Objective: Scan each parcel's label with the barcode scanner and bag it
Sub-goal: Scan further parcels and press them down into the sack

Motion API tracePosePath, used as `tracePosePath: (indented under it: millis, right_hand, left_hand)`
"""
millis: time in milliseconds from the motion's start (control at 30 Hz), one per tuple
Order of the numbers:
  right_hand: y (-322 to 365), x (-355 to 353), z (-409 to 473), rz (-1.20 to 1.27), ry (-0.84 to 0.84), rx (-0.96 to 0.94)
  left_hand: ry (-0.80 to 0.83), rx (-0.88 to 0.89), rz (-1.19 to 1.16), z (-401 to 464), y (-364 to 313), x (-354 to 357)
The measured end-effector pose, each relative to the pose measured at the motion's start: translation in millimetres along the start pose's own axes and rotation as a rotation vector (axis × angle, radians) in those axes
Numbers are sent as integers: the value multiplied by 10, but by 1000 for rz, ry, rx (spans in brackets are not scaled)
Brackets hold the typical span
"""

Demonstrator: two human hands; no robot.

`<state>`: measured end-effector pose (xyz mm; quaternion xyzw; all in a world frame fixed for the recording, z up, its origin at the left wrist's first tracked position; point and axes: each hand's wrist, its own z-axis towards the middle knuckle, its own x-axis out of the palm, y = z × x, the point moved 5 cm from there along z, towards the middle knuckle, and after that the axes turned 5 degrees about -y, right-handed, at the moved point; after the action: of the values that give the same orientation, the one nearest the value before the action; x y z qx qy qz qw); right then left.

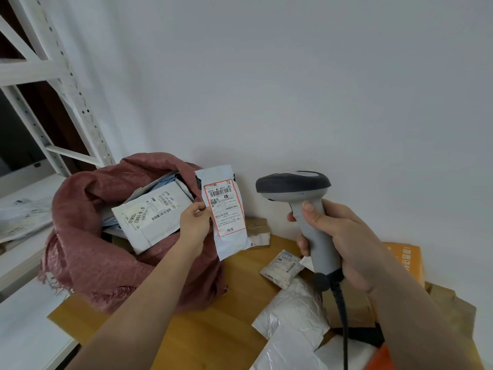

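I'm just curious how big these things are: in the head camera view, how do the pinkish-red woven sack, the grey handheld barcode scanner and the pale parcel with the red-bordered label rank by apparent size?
1. Pinkish-red woven sack, clearly largest.
2-3. Grey handheld barcode scanner and pale parcel with the red-bordered label look alike; the scanner seems nearer the camera, so unranked.

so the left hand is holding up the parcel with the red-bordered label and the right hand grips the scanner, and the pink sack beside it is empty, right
Not quite. The head view shows the pink woven sack is not empty: several parcels already lie in its open mouth, including a white mailer. The rest holds: the left hand holds up the parcel with the red-bordered label, and the right hand grips the barcode scanner.
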<state>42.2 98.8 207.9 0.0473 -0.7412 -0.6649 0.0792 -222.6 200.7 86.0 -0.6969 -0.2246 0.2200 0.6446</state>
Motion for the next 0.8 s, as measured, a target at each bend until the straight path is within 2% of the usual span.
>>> tracePosePath:
  millis: [67, 267, 433, 600, 700, 800]
  right_hand:
    - [13, 29, 9, -5, 21, -6]
    - [-50, 148, 122, 31, 17, 25]
    - [-187, 269, 259, 23, 19, 58]
    - [-342, 414, 404, -12, 8, 112]
    - [-447, 459, 478, -30, 3, 135]
    - [-529, 426, 511, -36, -39, 169]
  left_hand:
    - [-62, -8, -49, 49, -10, -62]
    - [-421, -60, -189, 355, -74, -490]
    - [-525, -113, -488, 647, -176, -862]
    - [-443, -220, -391, 651, -103, -907]
    - [-421, -161, -377, 534, -87, -807]
    - [-257, -82, -290, 353, -156, -568]
